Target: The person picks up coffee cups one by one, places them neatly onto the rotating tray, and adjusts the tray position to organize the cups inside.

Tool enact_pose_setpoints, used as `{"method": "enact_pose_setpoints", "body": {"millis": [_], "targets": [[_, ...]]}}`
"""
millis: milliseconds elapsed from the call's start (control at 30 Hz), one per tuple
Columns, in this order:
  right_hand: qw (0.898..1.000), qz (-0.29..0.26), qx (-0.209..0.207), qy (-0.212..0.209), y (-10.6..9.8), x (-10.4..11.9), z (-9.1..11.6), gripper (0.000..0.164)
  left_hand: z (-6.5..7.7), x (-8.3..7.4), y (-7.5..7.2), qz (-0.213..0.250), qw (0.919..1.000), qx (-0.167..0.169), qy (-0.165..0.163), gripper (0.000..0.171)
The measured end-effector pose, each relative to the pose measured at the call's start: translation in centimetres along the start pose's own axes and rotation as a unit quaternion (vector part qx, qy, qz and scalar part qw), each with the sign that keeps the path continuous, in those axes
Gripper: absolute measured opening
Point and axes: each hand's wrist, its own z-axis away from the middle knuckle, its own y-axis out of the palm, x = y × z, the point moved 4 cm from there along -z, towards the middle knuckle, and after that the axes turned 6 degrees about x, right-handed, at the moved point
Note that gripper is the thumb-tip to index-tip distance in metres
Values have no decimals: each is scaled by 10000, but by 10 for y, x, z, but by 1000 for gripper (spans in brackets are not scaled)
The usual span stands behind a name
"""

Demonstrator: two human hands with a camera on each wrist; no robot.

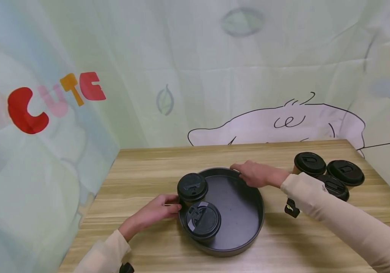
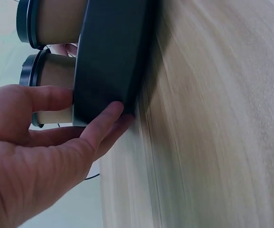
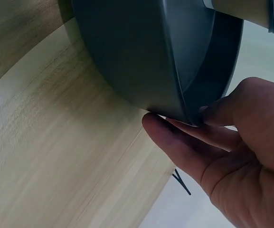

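Observation:
A round dark pan point(image 1: 239, 216) with a low wall stands on the wooden table. Two lidded paper coffee cups stand inside it at the left: the farther cup point(image 1: 192, 187) and the nearer cup point(image 1: 204, 220), both with black lids. My left hand point(image 1: 155, 212) grips the pan's left side, its fingers point(image 2: 101, 124) against the outer wall and its thumb at the rim beside a cup. At the far right edge, my right hand point(image 1: 257, 174) pinches the rim. Its thumb point(image 3: 217, 113) lies over the inner side, with the fingers outside and below.
Several more black-lidded cups point(image 1: 310, 163) are grouped at the table's right, partly behind my right sleeve point(image 1: 321, 197). The wooden table point(image 1: 147, 167) ends at a printed curtain point(image 1: 140, 110) at the back and left.

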Motion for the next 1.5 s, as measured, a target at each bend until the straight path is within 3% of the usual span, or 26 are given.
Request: {"method": "enact_pose_setpoints", "body": {"millis": [600, 867, 1000, 1167, 1500], "targets": [[10000, -22, -87, -10, 3, 2, 10, 38, -13, 3, -12, -139, 9999, 11, -62, 48], [9991, -197, 86, 373, 5, 3, 18, 35, -25, 7, -22, -170, 9998, -62, -24, 48], [9988, -81, -11, 485, 8, 5, 24, 33, -31, 8, -25, -186, 9998, 24, 26, 48], [9982, -35, -135, 584, 11, 7, 30, 30, -35, 8, -28, -229, 9996, -24, -177, 49], [9964, -341, -207, 743, 16, 7, 42, 22, -51, 7, -33, -314, 9992, 154, -207, 47]]}}
